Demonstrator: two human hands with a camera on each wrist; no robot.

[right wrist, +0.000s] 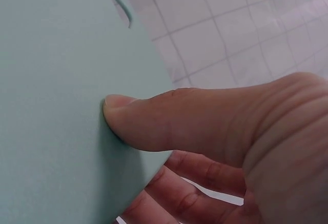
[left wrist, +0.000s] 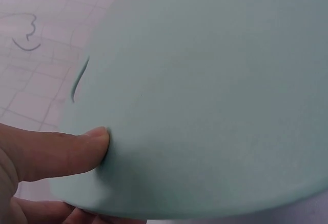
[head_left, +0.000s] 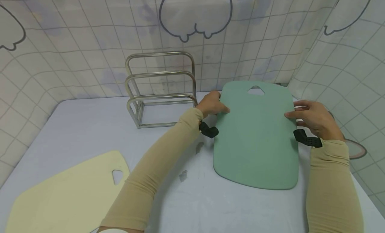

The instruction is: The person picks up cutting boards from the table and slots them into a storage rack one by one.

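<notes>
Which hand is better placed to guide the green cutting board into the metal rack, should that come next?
Probably the left hand: it grips the green cutting board by the edge nearer the metal rack, while the right hand holds the opposite edge, farther from the rack.

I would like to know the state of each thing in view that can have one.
Green board: held by its two sides; contact with the table unclear.
Yellow board: lying flat on the table, partly out of frame.
Rack: standing on the table, holding neither board.
Left grip: pinching the green board, thumb on its face.
Right grip: likewise, at the opposite side.
</notes>
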